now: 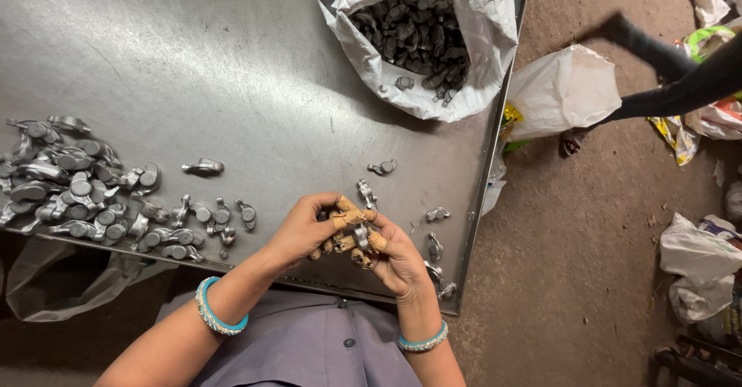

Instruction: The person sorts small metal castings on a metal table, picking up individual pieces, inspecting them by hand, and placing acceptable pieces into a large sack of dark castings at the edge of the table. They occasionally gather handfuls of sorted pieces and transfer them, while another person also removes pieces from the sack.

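Lighting is moderate and uneven. The steel table [232, 70] serves as the reference surface: its upper left portion carries a broad, soft glare, while its near edge falls into shade. Below that edge the area is dark. To the right of the table, the floor [587, 240] is dim and brownish. A sleeve [680, 78] beyond the table's right edge shows motion blur. The metal parts [77, 194] on the table appear sharp, with short, soft shadows.
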Demonstrator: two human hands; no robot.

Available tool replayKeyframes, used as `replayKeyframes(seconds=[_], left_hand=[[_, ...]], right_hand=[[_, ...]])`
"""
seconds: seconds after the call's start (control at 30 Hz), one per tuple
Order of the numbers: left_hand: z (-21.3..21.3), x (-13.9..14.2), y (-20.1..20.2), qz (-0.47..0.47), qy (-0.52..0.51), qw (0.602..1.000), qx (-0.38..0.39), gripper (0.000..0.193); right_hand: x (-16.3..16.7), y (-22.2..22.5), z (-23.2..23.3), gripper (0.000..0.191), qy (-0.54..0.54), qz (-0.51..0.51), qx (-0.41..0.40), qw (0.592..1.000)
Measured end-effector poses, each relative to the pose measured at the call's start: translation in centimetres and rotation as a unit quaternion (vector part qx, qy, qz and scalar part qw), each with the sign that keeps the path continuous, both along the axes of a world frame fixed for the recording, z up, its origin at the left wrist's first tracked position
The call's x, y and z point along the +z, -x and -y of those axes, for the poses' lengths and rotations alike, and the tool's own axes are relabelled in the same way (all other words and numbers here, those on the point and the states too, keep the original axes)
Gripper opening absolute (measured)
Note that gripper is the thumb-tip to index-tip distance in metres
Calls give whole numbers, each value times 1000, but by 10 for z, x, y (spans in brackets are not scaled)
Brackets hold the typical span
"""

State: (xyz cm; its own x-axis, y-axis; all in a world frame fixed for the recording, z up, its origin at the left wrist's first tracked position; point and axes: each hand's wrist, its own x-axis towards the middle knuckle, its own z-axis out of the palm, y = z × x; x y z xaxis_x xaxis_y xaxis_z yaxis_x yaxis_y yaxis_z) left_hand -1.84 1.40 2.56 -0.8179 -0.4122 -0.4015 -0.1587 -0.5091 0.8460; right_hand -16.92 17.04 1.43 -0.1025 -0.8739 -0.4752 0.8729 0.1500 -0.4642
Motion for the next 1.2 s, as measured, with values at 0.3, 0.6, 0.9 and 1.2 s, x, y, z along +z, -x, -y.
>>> replayKeyframes(seconds=[0.3, 0.6, 0.9, 1.2], left_hand=[[-3, -18, 6, 5, -212, 973, 90, 41], [9, -20, -1, -9, -184, 978, 100, 44], [8, -24, 3, 23, -167, 984, 66, 49], [4, -19, 7, 28, -190, 980, 58, 49]], right_hand=[[44, 0, 43, 26, -96, -679, -8, 728], [10, 41, 66, 30, -142, -844, -1, 517], [-22, 41, -10, 30, 30, -49, -161, 985], [-5, 29, -11, 37, -16, -87, -112, 990]])
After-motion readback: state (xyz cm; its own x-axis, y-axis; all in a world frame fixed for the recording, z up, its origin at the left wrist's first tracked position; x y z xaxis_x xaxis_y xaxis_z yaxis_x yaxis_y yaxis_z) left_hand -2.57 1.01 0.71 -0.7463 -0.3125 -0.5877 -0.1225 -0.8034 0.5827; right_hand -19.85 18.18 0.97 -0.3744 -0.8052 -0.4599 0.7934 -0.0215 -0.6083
